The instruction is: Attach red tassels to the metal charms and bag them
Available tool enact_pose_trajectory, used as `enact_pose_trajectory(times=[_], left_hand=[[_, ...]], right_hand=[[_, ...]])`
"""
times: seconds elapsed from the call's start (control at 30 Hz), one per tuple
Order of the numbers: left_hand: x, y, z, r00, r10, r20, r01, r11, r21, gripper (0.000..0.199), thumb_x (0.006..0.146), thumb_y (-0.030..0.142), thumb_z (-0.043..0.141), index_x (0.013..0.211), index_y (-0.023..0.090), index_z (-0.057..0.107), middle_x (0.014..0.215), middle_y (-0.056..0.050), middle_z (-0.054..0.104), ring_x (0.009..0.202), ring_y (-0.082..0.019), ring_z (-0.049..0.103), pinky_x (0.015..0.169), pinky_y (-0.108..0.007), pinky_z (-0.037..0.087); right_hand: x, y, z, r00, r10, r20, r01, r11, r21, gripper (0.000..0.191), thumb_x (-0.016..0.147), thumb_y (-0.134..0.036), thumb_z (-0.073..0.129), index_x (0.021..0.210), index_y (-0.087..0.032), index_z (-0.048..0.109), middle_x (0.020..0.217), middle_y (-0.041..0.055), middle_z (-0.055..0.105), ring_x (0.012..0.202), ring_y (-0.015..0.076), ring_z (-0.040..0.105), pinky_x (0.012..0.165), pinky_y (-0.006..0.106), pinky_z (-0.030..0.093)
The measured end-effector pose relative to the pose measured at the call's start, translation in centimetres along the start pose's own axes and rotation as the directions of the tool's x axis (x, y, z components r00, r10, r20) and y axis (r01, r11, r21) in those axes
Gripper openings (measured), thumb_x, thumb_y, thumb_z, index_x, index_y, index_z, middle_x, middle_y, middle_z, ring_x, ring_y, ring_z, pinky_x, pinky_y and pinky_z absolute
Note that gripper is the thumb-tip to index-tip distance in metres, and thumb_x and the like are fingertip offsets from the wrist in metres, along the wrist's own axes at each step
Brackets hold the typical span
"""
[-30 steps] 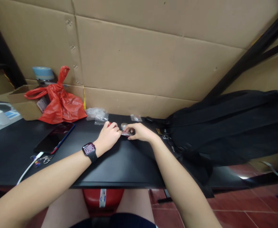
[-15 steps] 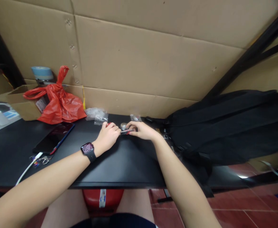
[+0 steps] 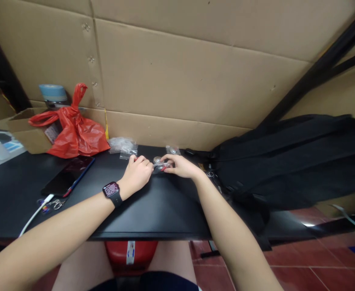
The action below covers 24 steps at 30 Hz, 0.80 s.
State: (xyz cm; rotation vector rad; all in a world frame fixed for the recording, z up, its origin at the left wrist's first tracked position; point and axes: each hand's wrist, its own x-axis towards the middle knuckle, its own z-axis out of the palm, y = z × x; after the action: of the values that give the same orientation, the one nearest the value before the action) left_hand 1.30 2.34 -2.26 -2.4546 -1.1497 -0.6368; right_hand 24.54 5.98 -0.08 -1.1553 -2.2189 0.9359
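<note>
My left hand (image 3: pixel 139 172) is closed, with a bit of a red item (image 3: pixel 136 159) showing above its fingers; the rest of that item is hidden in the fist. Across from it, my right hand (image 3: pixel 181 166) pinches a small clear plastic bag (image 3: pixel 159 167), which has something red near the fingertips. The bag spans the narrow gap between both hands, low over the black table. Just behind it lies a small round, shiny item (image 3: pixel 157 160). Another little clear packet (image 3: pixel 173 150) with a round thing inside rests farther back.
Clear plastic bags (image 3: pixel 123 145) lie left of the hands, beside a knotted red plastic bag (image 3: pixel 77 133) and a cardboard box (image 3: pixel 28 133). A phone (image 3: pixel 68 176) with a white cable is at left. A black backpack (image 3: pixel 286 161) takes up the right side. Cardboard (image 3: pixel 177 72) walls the back.
The small plastic bag between my hands has turned slightly and shows more of its face. Both hands have stayed almost in place.
</note>
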Motion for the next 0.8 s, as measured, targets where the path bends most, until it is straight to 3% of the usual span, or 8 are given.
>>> enact_pose_trajectory(times=[0.3, 0.5, 0.63, 0.8], left_hand=[[0.12, -0.17, -0.39, 0.998, -0.056, 0.022, 0.057, 0.998, -0.008, 0.027, 0.102, 0.019, 0.044, 0.088, 0.015, 0.066, 0.094, -0.013, 0.073, 0.099, -0.027, 0.059, 0.082, -0.044, 0.031], [0.57, -0.54, -0.69, 0.967, -0.241, 0.085, 0.256, 0.912, -0.322, 0.03, 0.103, 0.032, 0.045, 0.09, 0.02, 0.069, 0.095, -0.005, 0.076, 0.097, -0.024, 0.063, 0.084, -0.041, 0.031], [0.74, -0.67, -0.6, 0.955, -0.251, 0.158, 0.296, 0.813, -0.501, 0.027, 0.101, 0.036, 0.047, 0.098, 0.024, 0.071, 0.11, -0.004, 0.076, 0.106, -0.024, 0.064, 0.092, -0.041, 0.034], [0.75, -0.46, -0.36, 0.952, -0.241, 0.189, 0.306, 0.755, -0.58, 0.026, 0.101, 0.036, 0.047, 0.106, 0.025, 0.07, 0.115, -0.003, 0.075, 0.11, -0.023, 0.065, 0.096, -0.041, 0.037]], right_hand=[[0.29, -0.06, -0.07, 0.987, -0.006, -0.159, 0.038, 0.979, 0.198, 0.043, 0.074, -0.034, 0.079, 0.109, -0.018, 0.06, 0.076, 0.0021, 0.073, 0.072, 0.0192, 0.07, 0.072, 0.03, 0.052], [0.14, -0.47, -0.26, 0.964, 0.007, -0.265, 0.087, 0.935, 0.343, 0.057, 0.073, -0.037, 0.083, 0.12, -0.022, 0.054, 0.082, 0.001, 0.073, 0.079, 0.0203, 0.072, 0.081, 0.034, 0.054], [-0.06, -0.24, -0.81, 0.954, 0.046, -0.295, 0.073, 0.922, 0.38, 0.06, 0.071, -0.037, 0.085, 0.121, -0.022, 0.054, 0.082, 0.0005, 0.072, 0.082, 0.0204, 0.072, 0.087, 0.037, 0.055], [-0.05, 0.33, -0.93, 0.951, 0.098, -0.295, 0.035, 0.909, 0.416, 0.06, 0.068, -0.036, 0.086, 0.119, -0.021, 0.057, 0.081, 0.0011, 0.073, 0.083, 0.0207, 0.073, 0.088, 0.037, 0.055]])
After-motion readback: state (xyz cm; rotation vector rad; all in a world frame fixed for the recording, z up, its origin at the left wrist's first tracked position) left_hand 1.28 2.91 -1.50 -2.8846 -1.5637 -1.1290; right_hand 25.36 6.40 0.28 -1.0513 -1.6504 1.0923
